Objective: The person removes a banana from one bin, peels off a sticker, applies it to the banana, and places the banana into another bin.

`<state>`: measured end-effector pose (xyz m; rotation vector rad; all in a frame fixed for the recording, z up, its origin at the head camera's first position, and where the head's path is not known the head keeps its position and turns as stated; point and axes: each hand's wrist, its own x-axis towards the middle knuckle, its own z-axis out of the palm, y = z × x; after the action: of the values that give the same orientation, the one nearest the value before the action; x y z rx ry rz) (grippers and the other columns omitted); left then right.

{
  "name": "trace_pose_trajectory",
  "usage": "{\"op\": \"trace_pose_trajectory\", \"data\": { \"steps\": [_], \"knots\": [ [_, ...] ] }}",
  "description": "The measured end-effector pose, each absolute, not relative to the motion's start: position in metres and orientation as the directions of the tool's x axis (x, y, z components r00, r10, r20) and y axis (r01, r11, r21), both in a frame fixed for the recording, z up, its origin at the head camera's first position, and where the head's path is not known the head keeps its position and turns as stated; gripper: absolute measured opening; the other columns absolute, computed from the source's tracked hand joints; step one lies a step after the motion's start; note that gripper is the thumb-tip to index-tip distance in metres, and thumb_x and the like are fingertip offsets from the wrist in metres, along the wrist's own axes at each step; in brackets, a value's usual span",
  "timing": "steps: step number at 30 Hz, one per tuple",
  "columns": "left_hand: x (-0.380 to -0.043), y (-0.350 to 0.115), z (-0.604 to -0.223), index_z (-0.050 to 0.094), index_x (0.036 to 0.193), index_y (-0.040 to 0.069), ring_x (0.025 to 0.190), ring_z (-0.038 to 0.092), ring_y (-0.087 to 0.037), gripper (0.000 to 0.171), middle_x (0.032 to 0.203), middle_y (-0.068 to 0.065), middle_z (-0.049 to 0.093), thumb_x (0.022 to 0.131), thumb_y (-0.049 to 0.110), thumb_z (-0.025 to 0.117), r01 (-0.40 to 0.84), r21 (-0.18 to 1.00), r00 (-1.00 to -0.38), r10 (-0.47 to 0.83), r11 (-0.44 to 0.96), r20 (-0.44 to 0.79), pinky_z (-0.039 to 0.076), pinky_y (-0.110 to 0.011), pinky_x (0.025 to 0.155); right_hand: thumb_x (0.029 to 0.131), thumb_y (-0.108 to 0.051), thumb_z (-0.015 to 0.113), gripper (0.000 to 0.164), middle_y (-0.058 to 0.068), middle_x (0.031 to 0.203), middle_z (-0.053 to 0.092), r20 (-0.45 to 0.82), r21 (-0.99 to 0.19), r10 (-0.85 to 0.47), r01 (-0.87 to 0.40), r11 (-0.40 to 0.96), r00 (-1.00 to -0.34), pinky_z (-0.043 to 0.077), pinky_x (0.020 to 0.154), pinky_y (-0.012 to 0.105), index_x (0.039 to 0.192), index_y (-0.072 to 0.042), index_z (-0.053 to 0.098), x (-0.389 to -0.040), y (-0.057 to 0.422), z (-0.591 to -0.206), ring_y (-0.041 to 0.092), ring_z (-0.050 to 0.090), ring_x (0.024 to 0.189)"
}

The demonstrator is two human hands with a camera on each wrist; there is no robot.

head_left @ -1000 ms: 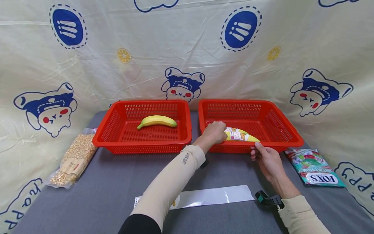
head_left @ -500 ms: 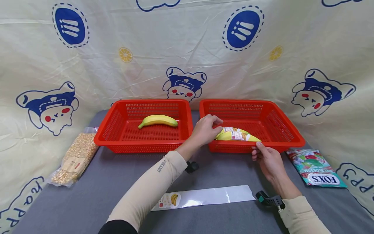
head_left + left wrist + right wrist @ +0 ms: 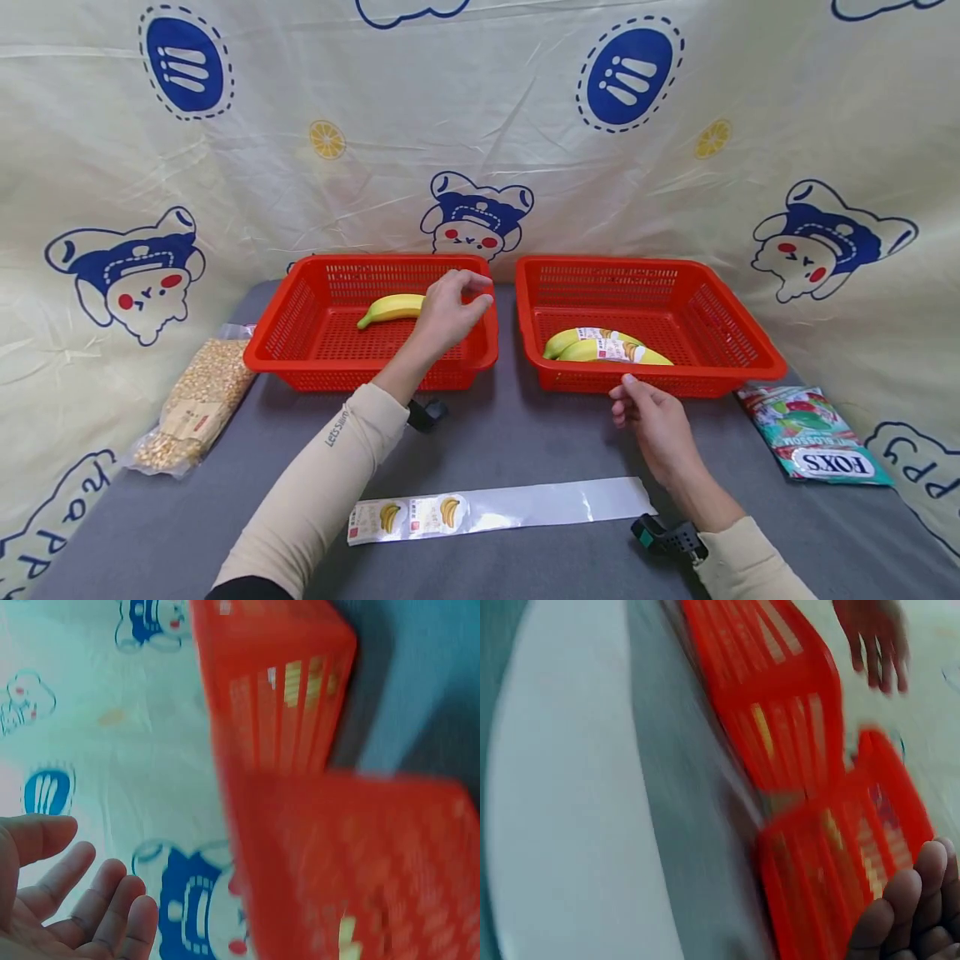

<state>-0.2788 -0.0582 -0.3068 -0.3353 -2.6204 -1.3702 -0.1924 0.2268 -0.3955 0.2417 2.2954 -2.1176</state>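
My left hand (image 3: 446,312) hovers over the right part of the left red basket (image 3: 300,365), its fingers loosely bent around nothing. Under it lies a yellow banana (image 3: 390,308), whose right end the hand hides in the head view. In front of the right red basket (image 3: 720,372) is my right hand (image 3: 652,421), fingers relaxed and holding nothing. Two bananas (image 3: 615,351) with printed labels rest side by side in that basket. On the table lies a shiny backing strip (image 3: 555,506), which carries two banana stickers (image 3: 420,516) at its left end.
A clear bag of corn kernels (image 3: 197,404) lies beside the left basket. A green FOX'S candy bag (image 3: 813,433) lies at the right. Behind the baskets hangs a printed cloth (image 3: 375,200); the table (image 3: 247,517) is covered in grey.
My left hand has let go of the labelled bananas and moved left over the other basket. My right hand has left the right basket's front rim and drawn back slightly left.
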Motion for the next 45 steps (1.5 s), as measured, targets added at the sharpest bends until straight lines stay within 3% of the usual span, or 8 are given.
{"op": "trace_pose_trajectory", "data": {
  "steps": [5,8,11,15,21,30,37,45],
  "knots": [
    [-0.295,-0.084,-0.296,0.061,0.117,0.011,0.11,0.054,-0.023,0.029,0.119,-0.007,0.06,0.09,0.021,0.06,0.231,0.788,-0.965,0.031,0.57,0.261,0.046,-0.037,0.094,0.094,-0.036,0.054,0.036,-0.002,0.083,0.067,0.081,-0.954,0.069,-0.057,0.296,-0.994,0.05,0.076,0.021,0.102,-0.002,0.063,-0.184,0.185,-0.39,0.012,0.062,0.079],
    [-0.306,-0.098,-0.288,0.061,0.117,0.009,0.109,0.055,-0.025,0.029,0.119,-0.009,0.061,0.091,0.02,0.058,0.232,0.785,-0.958,-0.007,0.574,0.288,0.046,-0.037,0.094,0.092,-0.03,0.059,0.028,0.003,0.1,0.069,0.18,-0.914,-0.006,-0.17,0.367,-0.984,0.05,0.083,0.024,0.109,-0.007,0.063,-0.182,0.16,-0.384,0.016,0.062,0.093],
    [-0.318,-0.109,-0.28,0.061,0.117,0.008,0.109,0.056,-0.025,0.028,0.118,-0.011,0.061,0.092,0.019,0.057,0.228,0.78,-0.949,-0.047,0.583,0.312,0.046,-0.037,0.093,0.09,-0.026,0.063,0.032,0.005,0.117,0.065,0.216,-0.885,-0.076,-0.228,0.405,-0.973,0.049,0.092,0.033,0.119,-0.013,0.058,-0.183,0.136,-0.379,0.02,0.059,0.105],
    [-0.334,-0.121,-0.273,0.06,0.118,0.006,0.11,0.055,-0.026,0.029,0.119,-0.013,0.06,0.092,0.017,0.055,0.198,0.778,-0.945,-0.096,0.596,0.314,0.046,-0.038,0.093,0.088,-0.026,0.065,0.049,0.007,0.134,0.055,0.219,-0.865,-0.131,-0.255,0.432,-0.967,0.047,0.097,0.043,0.132,-0.014,0.048,-0.191,0.109,-0.376,0.025,0.057,0.116],
    [-0.359,-0.14,-0.273,0.058,0.121,0.006,0.111,0.054,-0.028,0.032,0.122,-0.014,0.058,0.091,0.017,0.05,0.149,0.757,-0.94,-0.146,0.637,0.309,0.045,-0.039,0.096,0.086,-0.025,0.067,0.071,0.01,0.147,0.039,0.215,-0.872,-0.13,-0.25,0.421,-0.968,0.043,0.101,0.044,0.145,-0.009,0.031,-0.209,0.081,-0.381,0.028,0.046,0.131],
    [-0.381,-0.167,-0.286,0.056,0.123,0.006,0.118,0.05,-0.03,0.036,0.127,-0.014,0.055,0.09,0.016,0.047,0.097,0.671,-0.942,-0.15,0.735,0.301,0.042,-0.042,0.099,0.088,-0.029,0.064,0.074,0.006,0.157,0.022,0.222,-0.849,-0.084,-0.235,0.473,-0.971,0.038,0.105,0.045,0.148,-0.009,0.026,-0.229,0.065,-0.392,0.028,0.032,0.14],
    [-0.386,-0.176,-0.309,0.053,0.128,0.004,0.123,0.047,-0.033,0.039,0.133,-0.017,0.052,0.092,0.018,0.053,0.061,0.614,-0.986,-0.049,0.787,0.161,0.04,-0.045,0.103,0.087,-0.033,0.064,0.074,0.0,0.158,0.02,0.209,-0.822,-0.088,-0.224,0.524,-0.974,0.036,0.107,0.043,0.148,-0.013,0.028,-0.231,0.067,-0.397,0.024,0.026,0.144],
    [-0.392,-0.186,-0.328,0.045,0.135,0.005,0.12,0.045,-0.034,0.048,0.136,-0.019,0.046,0.091,0.018,0.059,-0.051,0.602,-0.997,-0.001,0.797,-0.083,0.037,-0.047,0.105,0.086,-0.032,0.066,0.073,0.003,0.157,0.023,0.234,-0.815,-0.088,-0.245,0.526,-0.968,0.038,0.105,0.043,0.147,-0.011,0.03,-0.231,0.067,-0.396,0.026,0.028,0.143]
  ]
}}
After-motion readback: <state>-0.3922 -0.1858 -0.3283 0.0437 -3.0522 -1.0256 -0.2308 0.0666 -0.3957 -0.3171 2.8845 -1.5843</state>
